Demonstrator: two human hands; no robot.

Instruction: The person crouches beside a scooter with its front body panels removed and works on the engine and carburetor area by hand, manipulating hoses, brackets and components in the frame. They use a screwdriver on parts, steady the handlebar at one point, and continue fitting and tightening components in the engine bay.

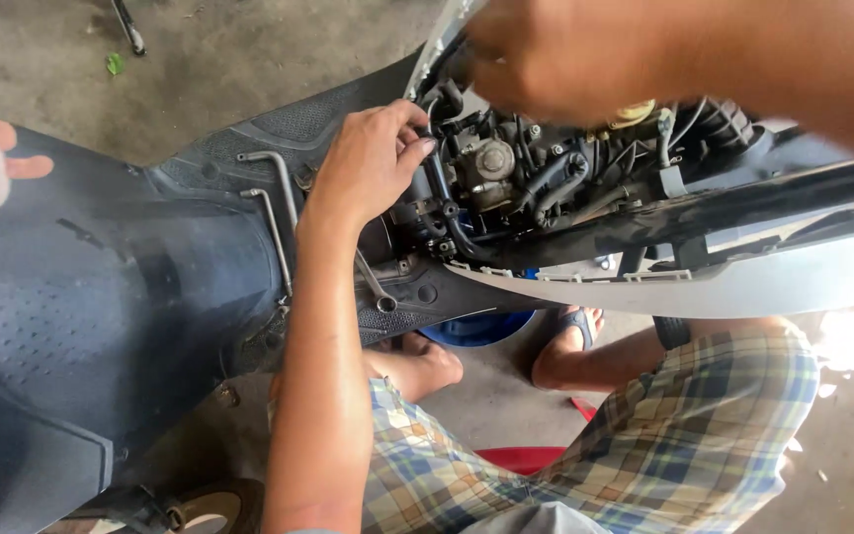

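Head view: person sat low beside a dark scooter [81, 297], side panel off, engine bay [536, 178] exposed under the white body panel [704, 282]. Left hand [368, 163] was at the left edge of the bay, fingers curled against the black hoses [447, 213] next to the carburettor body [491, 163]; grip looked part closed, fingertips pressed on or around a hose, but whether anything was truly pinched could not be told. Right hand [555, 54] came in from the top, blurred and close to the lens, knuckles bent over the upper part of the bay near the frame edge; its grip looked closed, contents hidden, cannot tell what it had. A spanner [376, 285] lay loose on the scooter's footboard trim just below the left forearm, untouched. Two bent metal tubes [274, 193] ran along the footboard just left of the left hand. Another person's hand [7, 158] showed at the far left edge, apart from the work. A blue basin [481, 328] sat on the concrete floor [200, 59] under the engine.

Judged step: hand work on hoses or fittings by the carburettor, both hands in the bay, tool set aside. Next move would call for a firm finger hold in a tight gap, with care not to kink neighbouring hoses.
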